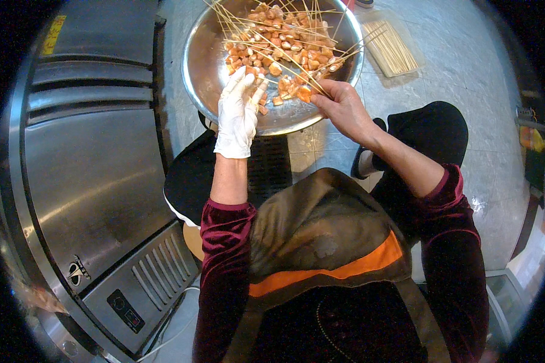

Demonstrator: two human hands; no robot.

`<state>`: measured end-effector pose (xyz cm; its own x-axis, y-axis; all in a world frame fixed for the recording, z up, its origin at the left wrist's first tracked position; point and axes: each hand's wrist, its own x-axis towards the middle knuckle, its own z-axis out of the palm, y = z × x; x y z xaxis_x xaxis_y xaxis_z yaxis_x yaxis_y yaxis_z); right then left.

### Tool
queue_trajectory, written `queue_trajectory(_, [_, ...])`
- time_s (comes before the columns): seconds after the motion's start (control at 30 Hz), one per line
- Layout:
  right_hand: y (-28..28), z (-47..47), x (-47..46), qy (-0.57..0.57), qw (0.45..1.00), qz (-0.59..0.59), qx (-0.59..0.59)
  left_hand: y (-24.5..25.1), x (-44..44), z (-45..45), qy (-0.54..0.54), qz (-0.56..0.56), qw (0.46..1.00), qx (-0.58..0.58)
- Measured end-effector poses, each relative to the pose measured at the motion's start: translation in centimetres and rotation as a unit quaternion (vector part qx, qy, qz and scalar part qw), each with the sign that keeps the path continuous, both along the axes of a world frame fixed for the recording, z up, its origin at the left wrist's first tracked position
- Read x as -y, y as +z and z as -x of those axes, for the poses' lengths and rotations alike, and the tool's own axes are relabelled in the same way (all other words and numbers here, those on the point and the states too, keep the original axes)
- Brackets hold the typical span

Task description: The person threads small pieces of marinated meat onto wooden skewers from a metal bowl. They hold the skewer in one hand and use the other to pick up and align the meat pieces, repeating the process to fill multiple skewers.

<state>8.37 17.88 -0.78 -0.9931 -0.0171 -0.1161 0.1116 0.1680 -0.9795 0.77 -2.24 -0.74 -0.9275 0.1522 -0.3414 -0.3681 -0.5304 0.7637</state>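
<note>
A wide stainless steel bowl [200, 86] stands before me, holding a heap of reddish-orange chunks that look like raw meat [277, 38]. Many thin wooden skewers [250, 22] lie over the heap and stick out past the rim. My left hand [239, 109], in a white disposable glove, is over the bowl's near left part, fingers curled around a meat chunk by a skewer's end. Bare, my right hand [340, 104] pinches the ends of skewers at the near right rim; orange pieces lie right beside its fingertips.
A clear plastic tray of wooden skewers [390, 47] lies on the tiled floor right of the bowl. A stainless steel refrigerated cabinet [95, 172] runs along the left side. My knees flank the bowl's near side. A cable [170, 313] trails by the cabinet's base.
</note>
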Motion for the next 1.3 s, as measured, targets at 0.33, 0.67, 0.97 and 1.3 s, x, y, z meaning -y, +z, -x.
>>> queue_trajectory(0.33, [0.2,-0.1,0.1,-0.001,0.999,-0.006,-0.033,0.4,-0.4,-0.2,-0.022,0.004,1.0,0.003])
queue_trajectory(0.67, [0.2,0.1,0.0,0.001,0.998,-0.042,-0.053,0.3,-1.6,-1.3,-0.109,0.028,0.994,-0.003])
queue_trajectory(0.97, [0.2,1.8,-2.3,-0.054,0.996,-0.067,0.002,-1.6,0.6,0.8,-0.106,0.273,0.955,-0.058])
queue_trajectory(1.3, [0.6,1.8,-3.2,-0.053,0.992,-0.081,-0.085,-6.7,-0.9,2.4,-0.312,0.712,0.566,-0.273])
